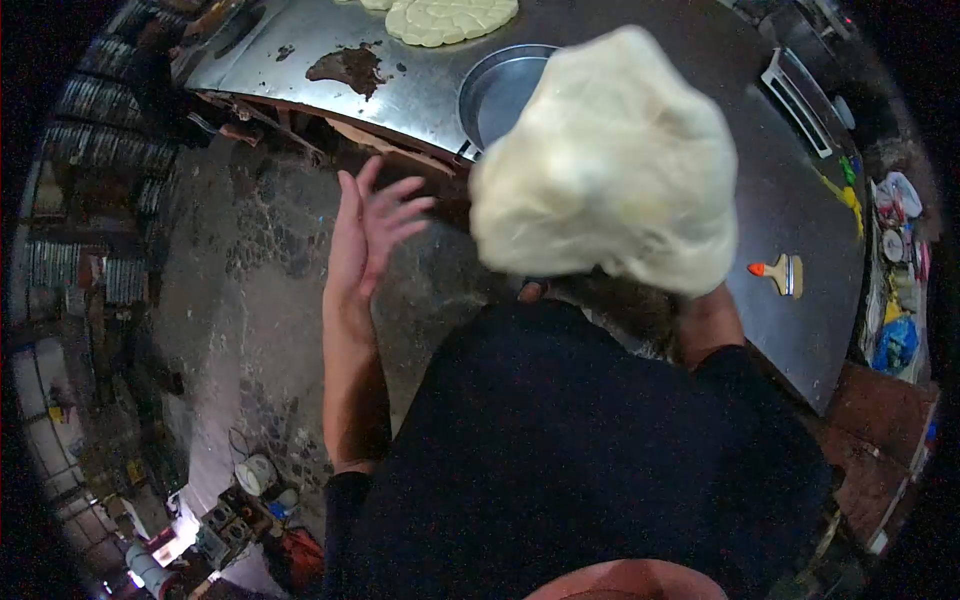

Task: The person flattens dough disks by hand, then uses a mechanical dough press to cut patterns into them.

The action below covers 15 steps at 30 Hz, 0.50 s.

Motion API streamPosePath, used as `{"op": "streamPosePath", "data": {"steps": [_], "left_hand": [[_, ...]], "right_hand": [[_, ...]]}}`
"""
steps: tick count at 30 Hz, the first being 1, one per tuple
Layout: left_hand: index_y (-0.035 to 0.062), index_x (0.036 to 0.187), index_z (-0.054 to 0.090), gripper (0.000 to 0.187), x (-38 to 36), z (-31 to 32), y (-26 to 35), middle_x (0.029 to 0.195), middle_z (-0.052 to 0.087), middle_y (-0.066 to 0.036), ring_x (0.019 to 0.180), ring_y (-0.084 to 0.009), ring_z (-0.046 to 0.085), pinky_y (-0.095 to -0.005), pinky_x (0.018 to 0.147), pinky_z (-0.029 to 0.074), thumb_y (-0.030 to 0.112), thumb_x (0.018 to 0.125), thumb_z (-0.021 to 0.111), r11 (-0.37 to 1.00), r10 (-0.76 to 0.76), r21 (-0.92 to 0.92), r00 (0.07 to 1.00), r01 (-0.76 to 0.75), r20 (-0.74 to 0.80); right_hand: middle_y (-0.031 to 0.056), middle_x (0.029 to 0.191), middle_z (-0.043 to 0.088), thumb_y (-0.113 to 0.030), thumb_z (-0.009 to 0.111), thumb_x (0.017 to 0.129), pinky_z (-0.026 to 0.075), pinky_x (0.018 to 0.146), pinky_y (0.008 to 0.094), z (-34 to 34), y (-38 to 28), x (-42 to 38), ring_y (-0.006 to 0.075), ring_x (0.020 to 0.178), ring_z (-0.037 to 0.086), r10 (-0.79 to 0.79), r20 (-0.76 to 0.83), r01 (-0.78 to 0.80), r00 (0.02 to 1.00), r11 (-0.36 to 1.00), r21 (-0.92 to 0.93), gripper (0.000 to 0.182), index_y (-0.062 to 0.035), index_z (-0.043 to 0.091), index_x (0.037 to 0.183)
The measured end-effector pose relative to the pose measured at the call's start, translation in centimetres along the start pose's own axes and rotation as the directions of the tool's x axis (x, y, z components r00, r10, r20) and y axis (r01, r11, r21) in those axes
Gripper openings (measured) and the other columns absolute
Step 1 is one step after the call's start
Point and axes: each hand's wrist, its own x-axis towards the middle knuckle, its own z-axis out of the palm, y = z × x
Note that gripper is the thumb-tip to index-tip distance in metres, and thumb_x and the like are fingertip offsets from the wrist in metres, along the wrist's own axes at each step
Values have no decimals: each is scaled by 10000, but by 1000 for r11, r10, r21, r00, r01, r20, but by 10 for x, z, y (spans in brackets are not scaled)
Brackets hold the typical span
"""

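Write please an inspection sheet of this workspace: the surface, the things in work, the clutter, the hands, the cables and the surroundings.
Surface: metal table, curved edge, with a dark brown smear.
Things in work: large sheet of dough, blurred, draped over the right hand, which is mostly hidden.
Clutter: round metal pan partly behind the dough; flat shaped dough pieces at the far edge; brush with orange handle; white tool.
Hands: left hand open, fingers spread, holding nothing, beside the dough.
Cables: nothing seen.
Surroundings: dark stone floor; small colourful items at right, too small to tell.
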Motion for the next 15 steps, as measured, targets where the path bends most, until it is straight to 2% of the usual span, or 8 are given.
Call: {"op": "streamPosePath", "data": {"steps": [2,6,7,8,9,10,12,15], "left_hand": [[36,1378,365,614,20,-25,-13,1176,576,-194,969,-225,610,-342,795,498,485,965,426,924,151,379,957,-47,-249],[27,1264,496,446,47,-19,-5,1091,629,-144,903,-195,638,-294,744,513,368,979,454,994,-22,94,937,59,-349],[26,1233,525,399,61,-10,-5,1061,643,-132,879,-174,639,-270,727,503,323,971,481,979,40,200,946,26,-321],[24,1203,554,352,78,0,-5,1030,657,-119,856,-153,640,-246,711,493,279,963,509,953,104,303,953,-13,-284],[20,1145,594,305,91,17,1,982,670,-108,851,-144,639,-241,702,488,248,954,527,921,136,387,963,-37,-232],[14,1133,601,306,108,25,-1,978,672,-111,852,-151,637,-252,714,491,241,934,557,906,123,422,971,-27,-203],[7,1121,609,308,147,38,-10,974,673,-114,853,-158,635,-263,725,495,234,914,587,888,86,459,985,-7,-152],[47,1157,604,381,193,43,-39,1026,655,-162,924,-260,636,-342,811,497,259,846,663,403,161,890,974,-215,163]], "right_hand": [[42,1068,544,-324,471,938,492,735,306,-6,-35,38,191,857,539,-225,77,237,971,942,-236,363,-110,529,1225],[33,1052,543,-329,475,935,497,712,297,17,-44,122,184,830,539,-568,495,747,658,408,-524,356,-123,536,1218],[30,1048,542,-331,476,934,498,707,294,36,-15,147,182,823,539,-493,572,747,655,314,-586,354,-126,537,1216],[77,1300,525,-407,495,898,531,806,368,49,30,170,280,1008,600,-149,495,517,856,272,-812,495,-257,450,1368],[65,1486,332,-491,507,864,484,865,550,69,43,170,455,1212,441,29,482,466,876,210,-860,538,-406,391,1382],[33,1545,194,-535,500,850,369,898,699,79,112,177,522,1296,279,3,460,460,888,-5,-888,599,-454,308,1411],[12,1557,141,-505,492,861,214,972,737,85,174,174,493,1350,185,-147,405,415,902,40,-909,647,-440,223,1446],[27,1548,185,-451,515,855,210,987,724,76,188,166,459,1362,200,-201,383,403,902,68,-913,579,-412,350,1408]]}}
